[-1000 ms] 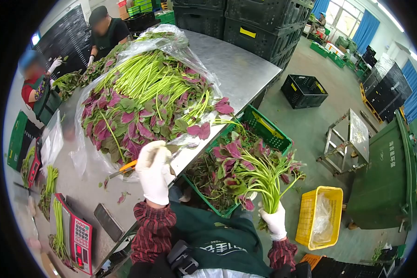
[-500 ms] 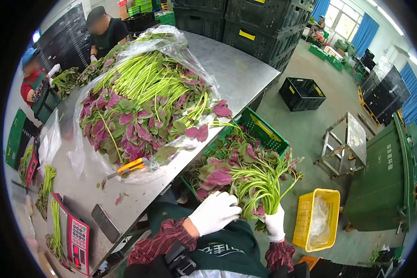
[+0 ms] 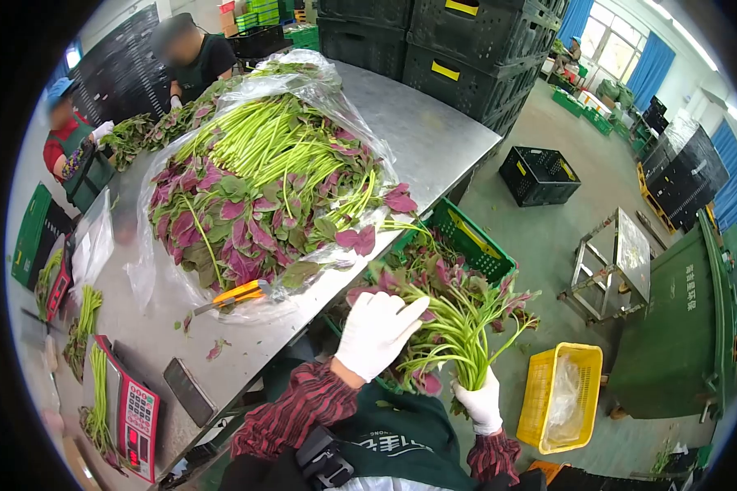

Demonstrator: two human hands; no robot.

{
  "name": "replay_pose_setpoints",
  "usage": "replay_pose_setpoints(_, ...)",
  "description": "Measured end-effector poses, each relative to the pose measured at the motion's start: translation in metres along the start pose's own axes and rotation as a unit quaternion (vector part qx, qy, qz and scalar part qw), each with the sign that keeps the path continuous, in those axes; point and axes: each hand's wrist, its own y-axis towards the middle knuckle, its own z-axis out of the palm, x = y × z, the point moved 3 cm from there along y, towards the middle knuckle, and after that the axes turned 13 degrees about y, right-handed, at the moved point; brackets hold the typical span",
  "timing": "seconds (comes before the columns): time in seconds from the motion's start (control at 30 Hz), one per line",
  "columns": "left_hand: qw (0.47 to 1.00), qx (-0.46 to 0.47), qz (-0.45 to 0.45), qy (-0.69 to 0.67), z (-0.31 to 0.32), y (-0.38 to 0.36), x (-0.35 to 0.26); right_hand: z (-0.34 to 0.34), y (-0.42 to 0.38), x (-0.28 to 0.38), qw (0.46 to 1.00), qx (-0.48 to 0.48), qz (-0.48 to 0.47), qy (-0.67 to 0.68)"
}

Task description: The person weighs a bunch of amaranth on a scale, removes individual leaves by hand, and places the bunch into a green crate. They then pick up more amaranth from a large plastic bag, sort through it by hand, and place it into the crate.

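Note:
My right hand [image 3: 480,403], in a white glove, is wrapped round the lower stems of a bunch of leafy greens [image 3: 458,335]. Gloved too, my left hand [image 3: 377,334] is at the left side of that bunch with its fingers apart; nothing shows in its grip. Behind the bunch, a green crate [image 3: 477,241] holds more purple-green leaves. On the metal table [image 3: 418,123] lies a large heap of greens [image 3: 262,176] in clear plastic. An orange-handled knife [image 3: 236,295] rests at the heap's near edge.
A red-edged scale [image 3: 137,421] with stems on it and a phone [image 3: 188,393] lie at left. Two people [image 3: 195,61] stand across the table. Black crates [image 3: 458,69] are stacked behind. A yellow basket [image 3: 532,397], metal stand [image 3: 622,254] and green bin [image 3: 663,327] are at right.
My left hand has moved up beside the leaves, and its fingers have spread. My right hand still holds the bunch, slightly further left. The view has shifted a little.

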Motion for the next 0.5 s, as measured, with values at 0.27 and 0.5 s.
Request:
replay_pose_setpoints(0.27,0.973,-0.174,-0.149,0.004,-0.001,-0.022,0.043,-0.005,0.000,0.002,0.998,-0.011,0.007,0.056)
replay_pose_setpoints(0.5,0.972,-0.052,-0.151,-0.173,-0.002,-0.031,0.038,-0.001,0.002,0.005,0.997,-0.008,0.009,0.072)
